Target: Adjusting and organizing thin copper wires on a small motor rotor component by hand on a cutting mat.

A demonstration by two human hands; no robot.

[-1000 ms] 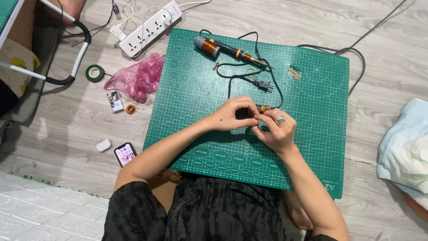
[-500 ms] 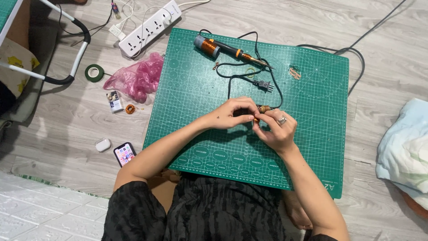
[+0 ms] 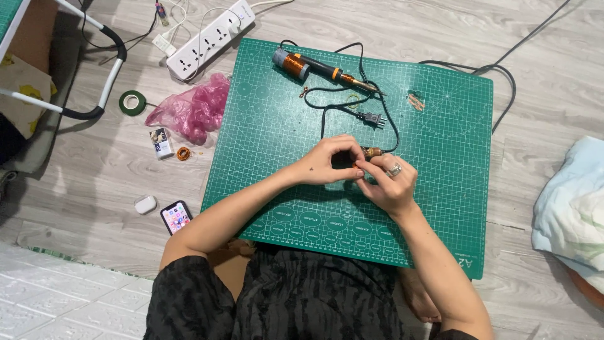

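hands point(image 3: 362, 170) unmoved, green mat point(image 3: 264, 138), wood floor point(image 3: 100, 182)

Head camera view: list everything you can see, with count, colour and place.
Cutting mat: one, green, on the grey wood floor.
Soldering iron: one, black and orange, mat's top.
Small copper-wound coil: one, at both hands' fingertips, on a black cord.
Two-pin plug: one, black, mid-mat.
Power strip: one, white, floor above mat.
Plastic bag: one, pink, left of mat.
Tape roll: one, green, far left.
Phone: one, lit screen, lower left.
Earbud case: one, white, beside phone.
Cloth: one, pale blue, right edge.
Left hand: pinching by the coil.
Right hand: ringed, pinching by the coil.
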